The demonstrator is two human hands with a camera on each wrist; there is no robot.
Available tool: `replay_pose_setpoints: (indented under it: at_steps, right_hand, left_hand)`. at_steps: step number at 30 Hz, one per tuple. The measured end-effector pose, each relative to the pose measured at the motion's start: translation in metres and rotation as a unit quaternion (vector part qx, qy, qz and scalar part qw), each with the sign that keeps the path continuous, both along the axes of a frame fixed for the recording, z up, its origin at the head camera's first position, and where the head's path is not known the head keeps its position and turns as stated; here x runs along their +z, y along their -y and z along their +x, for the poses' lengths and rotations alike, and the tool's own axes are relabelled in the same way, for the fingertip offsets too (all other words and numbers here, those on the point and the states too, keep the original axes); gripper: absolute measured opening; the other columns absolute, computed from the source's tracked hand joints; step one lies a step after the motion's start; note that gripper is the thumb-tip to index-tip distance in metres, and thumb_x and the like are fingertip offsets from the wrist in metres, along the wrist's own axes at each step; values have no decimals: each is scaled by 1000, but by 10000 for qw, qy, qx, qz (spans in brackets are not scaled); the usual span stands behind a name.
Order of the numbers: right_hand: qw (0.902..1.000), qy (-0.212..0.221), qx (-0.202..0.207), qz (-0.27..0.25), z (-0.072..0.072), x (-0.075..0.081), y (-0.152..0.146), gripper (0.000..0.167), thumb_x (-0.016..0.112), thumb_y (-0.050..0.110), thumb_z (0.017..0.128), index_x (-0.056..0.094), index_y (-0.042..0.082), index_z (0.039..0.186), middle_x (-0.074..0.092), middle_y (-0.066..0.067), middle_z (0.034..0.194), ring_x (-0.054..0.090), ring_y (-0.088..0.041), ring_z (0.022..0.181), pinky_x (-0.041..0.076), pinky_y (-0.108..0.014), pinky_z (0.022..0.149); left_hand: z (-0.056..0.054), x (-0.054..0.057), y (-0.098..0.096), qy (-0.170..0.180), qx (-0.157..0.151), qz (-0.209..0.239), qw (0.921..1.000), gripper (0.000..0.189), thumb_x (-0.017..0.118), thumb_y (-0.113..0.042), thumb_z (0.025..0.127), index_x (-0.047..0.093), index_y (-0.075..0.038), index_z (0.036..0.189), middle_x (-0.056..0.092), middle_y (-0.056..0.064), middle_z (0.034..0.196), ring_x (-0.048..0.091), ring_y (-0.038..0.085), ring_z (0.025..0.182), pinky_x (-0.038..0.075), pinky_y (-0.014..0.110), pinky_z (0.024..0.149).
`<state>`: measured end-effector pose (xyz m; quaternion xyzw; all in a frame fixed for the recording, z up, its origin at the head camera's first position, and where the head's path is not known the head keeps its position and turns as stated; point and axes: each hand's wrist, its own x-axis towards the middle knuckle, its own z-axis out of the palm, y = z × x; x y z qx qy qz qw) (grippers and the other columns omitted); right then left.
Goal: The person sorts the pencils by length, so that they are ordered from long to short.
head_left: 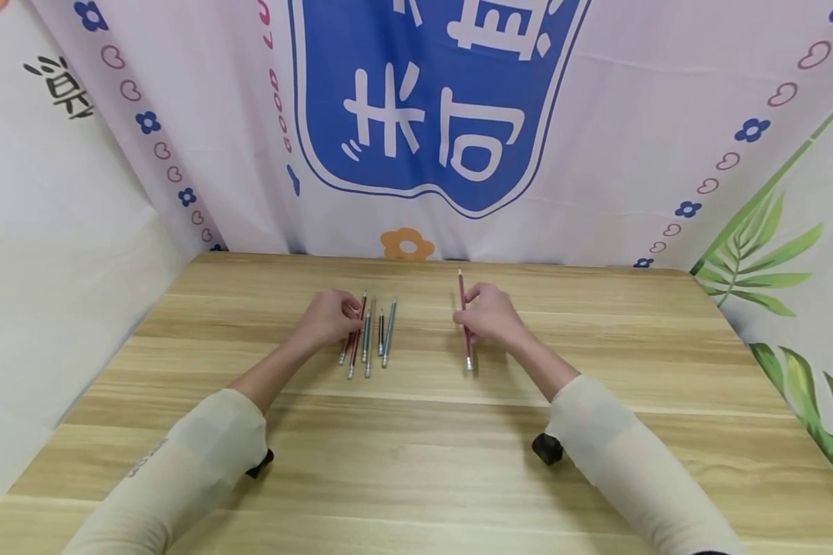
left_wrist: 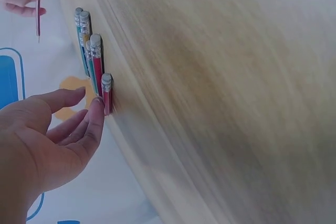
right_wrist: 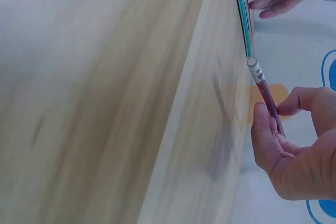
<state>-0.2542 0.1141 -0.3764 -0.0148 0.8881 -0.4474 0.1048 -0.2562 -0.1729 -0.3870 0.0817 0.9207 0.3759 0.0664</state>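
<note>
My right hand point(head_left: 493, 314) pinches a pinkish-red pencil point(head_left: 461, 289) between thumb and fingers; its white eraser end points toward me and its shadow falls on the wood. To the left, several pencils lie side by side, erasers toward me: a light blue pencil point(head_left: 389, 331), a short black pencil point(head_left: 381, 333) and dark red ones among them. My left hand point(head_left: 328, 316) is at the left side of this group. In the left wrist view its thumb stands apart from the fingers, and a fingertip point(left_wrist: 97, 103) is right at a red pencil point(left_wrist: 107, 95).
The pencils lie on a wood-grain table point(head_left: 416, 462). A printed curtain point(head_left: 597, 169) hangs along its back edge, with a white wall covering point(head_left: 111, 254) at the left and a leaf-patterned one point(head_left: 791, 254) at the right. Dark wrist devices point(head_left: 548, 449) show below the sleeves.
</note>
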Motion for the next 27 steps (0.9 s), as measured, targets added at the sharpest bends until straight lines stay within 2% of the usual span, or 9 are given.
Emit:
replay_pose_setpoints:
  at_steps: [6, 14, 20, 27]
  right_hand:
    - [9998, -30, -10, 177, 1, -1, -16, 38, 70, 4, 89, 56, -4, 124, 74, -21, 90, 68, -18, 57, 65, -35, 61]
    - [9997, -54, -21, 226, 5, 0, -38, 38, 67, 5, 90, 55, -5, 124, 74, -22, 96, 65, -15, 56, 59, -27, 56]
    - [9999, 8, -88, 52, 6, 1, -55, 40, 66, 3, 90, 52, -8, 126, 73, -24, 98, 64, -14, 56, 61, -30, 57]
    - [9998, 79, -165, 102, 9, 3, -77, 44, 67, 4, 91, 51, -10, 129, 71, -24, 103, 64, -13, 59, 63, -30, 61]
  left_hand:
    - [1, 0, -2, -146, 22, -305, 9994, 30, 75, 5, 88, 65, 16, 114, 73, 26, 97, 72, 33, 85, 62, 26, 64]
    - [2, 2, -5, -236, -17, -632, 9977, 27, 72, 5, 89, 65, 15, 113, 73, 28, 100, 74, 34, 86, 64, 28, 65]
    - [-1, 2, -7, -218, -71, -507, 9985, 31, 73, 5, 89, 64, 18, 116, 72, 32, 103, 75, 31, 80, 62, 26, 57]
    - [-4, 1, -8, -144, -12, -520, 9985, 34, 75, 3, 89, 64, 17, 118, 71, 32, 109, 74, 33, 87, 64, 28, 65]
